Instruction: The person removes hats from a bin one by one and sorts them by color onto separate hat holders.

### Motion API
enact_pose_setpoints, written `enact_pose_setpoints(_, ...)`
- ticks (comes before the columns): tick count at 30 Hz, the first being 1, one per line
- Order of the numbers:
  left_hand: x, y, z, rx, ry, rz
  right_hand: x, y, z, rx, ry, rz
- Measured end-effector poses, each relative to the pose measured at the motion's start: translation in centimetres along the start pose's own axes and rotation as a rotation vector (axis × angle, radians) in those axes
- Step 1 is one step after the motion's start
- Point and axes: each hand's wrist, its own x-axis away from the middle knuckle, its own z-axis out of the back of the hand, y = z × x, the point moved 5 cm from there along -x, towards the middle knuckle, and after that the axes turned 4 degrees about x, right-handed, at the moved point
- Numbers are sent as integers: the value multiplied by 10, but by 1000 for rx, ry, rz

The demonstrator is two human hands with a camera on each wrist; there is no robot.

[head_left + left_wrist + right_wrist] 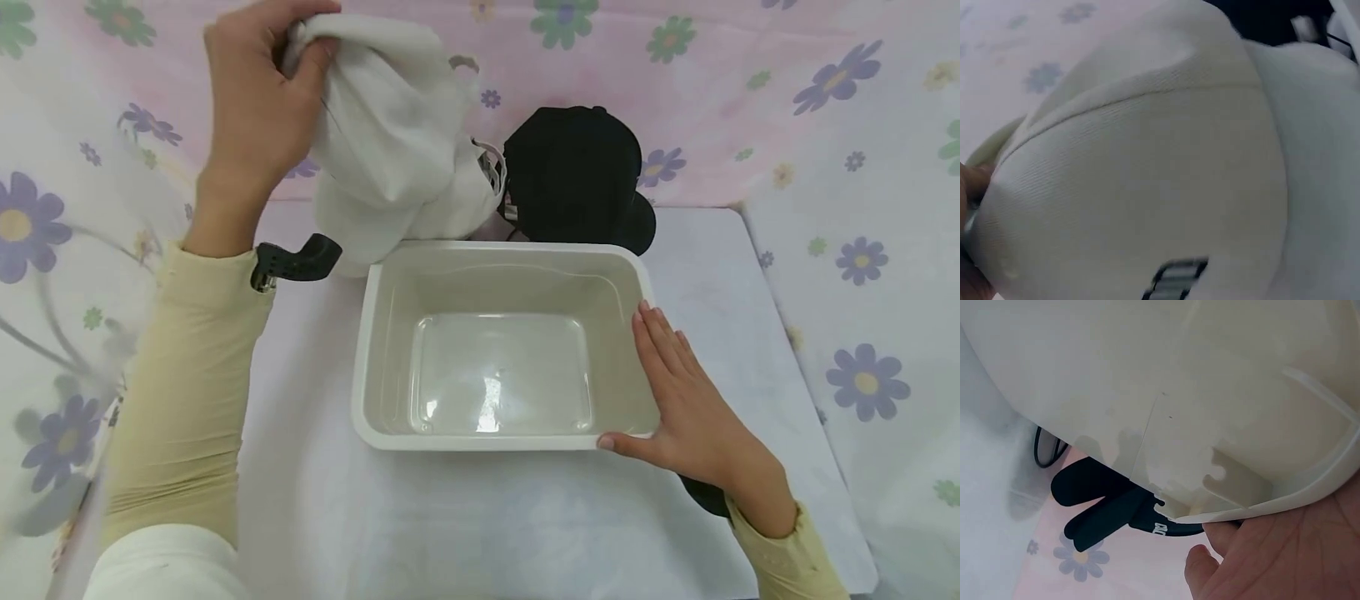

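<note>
My left hand [258,96] is raised at the upper left and pinches a white cap [390,108] between thumb and fingers. In the left wrist view the white cap [1147,169] fills most of the picture, with a small dark-edged mark low on its cloth. More white cap fabric [442,212] lies beneath it, behind the basin. Flat against the right end of a white plastic basin [480,442] is my right hand [693,417], fingers straight along the right rim, thumb on the near rim. The right wrist view shows the basin's outside [1116,381] beside my palm [1297,550].
A black cap [573,175] stands behind the basin, beside the white ones. Two black brims [1094,519] show past the basin in the right wrist view. The white table [525,533] meets a flowered cloth backdrop [720,117] at the back and sides.
</note>
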Motion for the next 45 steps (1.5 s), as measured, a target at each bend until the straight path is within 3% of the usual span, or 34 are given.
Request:
enact_pose_setpoints(3,6,-20,-16,-5,-70,88,0,-1,-2,2,-3,-3)
enact_pose_setpoints(11,21,-46,-42,51,-206,183,3,-2,-5,5,1,-1)
enact_pose_setpoints(19,28,-57,-51,51,-276,169,2,-2,-4,15,8,-2)
enact_pose_setpoints(26,21,-59,-57,11,-340,144,3,-2,-4,12,10,0)
enact_pose_setpoints(35,19,-69,-62,-3,-594,298,2,-3,-4,22,12,13)
enact_pose_setpoints(40,21,-79,-65,-15,-732,422,2,-2,-4,21,11,6)
enact_pose_setpoints(43,22,-84,-67,-36,-792,476,2,-2,-4,19,10,6)
enact_pose_setpoints(45,23,-85,-68,-56,-815,479,3,-2,-4,18,10,4)
